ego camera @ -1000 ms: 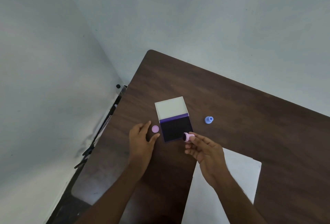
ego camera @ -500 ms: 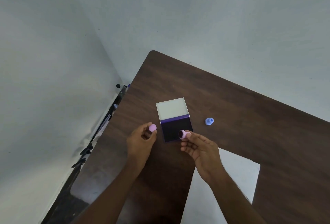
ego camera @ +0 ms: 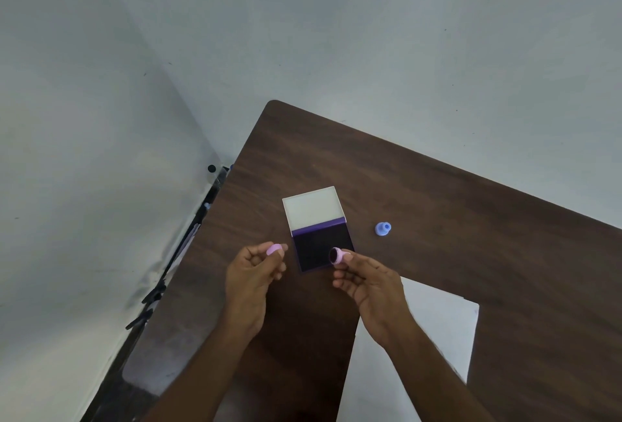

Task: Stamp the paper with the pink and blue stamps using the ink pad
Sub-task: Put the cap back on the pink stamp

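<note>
My right hand (ego camera: 368, 283) grips the pink stamp (ego camera: 337, 256) by its body, its dark inked face turned left, over the near right corner of the open ink pad (ego camera: 318, 245). My left hand (ego camera: 255, 275) pinches the pink stamp cap (ego camera: 274, 249) between thumb and fingers, just left of the pad. The pad's dark purple ink surface lies toward me and its pale lid (ego camera: 311, 208) is folded back. The blue stamp (ego camera: 382, 229) stands on the table to the right of the pad. The white paper (ego camera: 434, 327) lies under and right of my right wrist.
The dark wooden table (ego camera: 471, 219) stands in a corner between pale walls. Black stand legs and cables (ego camera: 158, 293) lie on the floor along the table's left edge.
My left hand picked the pink cap up off the table and lifted it. My right hand turned the pink stamp so its inked face points left, toward the cap.
</note>
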Motion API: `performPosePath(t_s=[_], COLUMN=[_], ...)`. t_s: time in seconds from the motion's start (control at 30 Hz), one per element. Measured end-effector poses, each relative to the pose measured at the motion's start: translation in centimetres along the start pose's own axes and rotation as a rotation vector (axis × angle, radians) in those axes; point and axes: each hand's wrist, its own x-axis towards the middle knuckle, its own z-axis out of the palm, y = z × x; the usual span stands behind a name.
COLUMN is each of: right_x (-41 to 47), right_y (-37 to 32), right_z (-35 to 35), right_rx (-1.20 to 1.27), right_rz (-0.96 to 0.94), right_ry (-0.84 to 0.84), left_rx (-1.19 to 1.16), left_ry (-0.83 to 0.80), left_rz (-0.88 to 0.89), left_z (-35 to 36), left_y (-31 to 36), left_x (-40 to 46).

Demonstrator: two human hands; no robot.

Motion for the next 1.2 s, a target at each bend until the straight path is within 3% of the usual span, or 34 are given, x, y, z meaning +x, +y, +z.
performPosePath(t_s=[0.77,0.93,1.2], right_x=[-0.2,-0.3,-0.3], right_y=[1.0,1.3,1.3], right_z=[-0.2,-0.3,-0.5], right_rx=[0.016,0.018,0.024], right_rz=[0.046,0.055,0.06], right_ry=[0.05,0.053,0.056], left_rx=[0.254,0.295,0.629], left_ry=[0.163,0.154,0.044], left_rz=[0.214,0.296,0.284], left_z=[-0.8,-0.7,-1.0], left_y=[-0.9,-1.0,-1.1], left_x=[0.7,0.5,0.1])
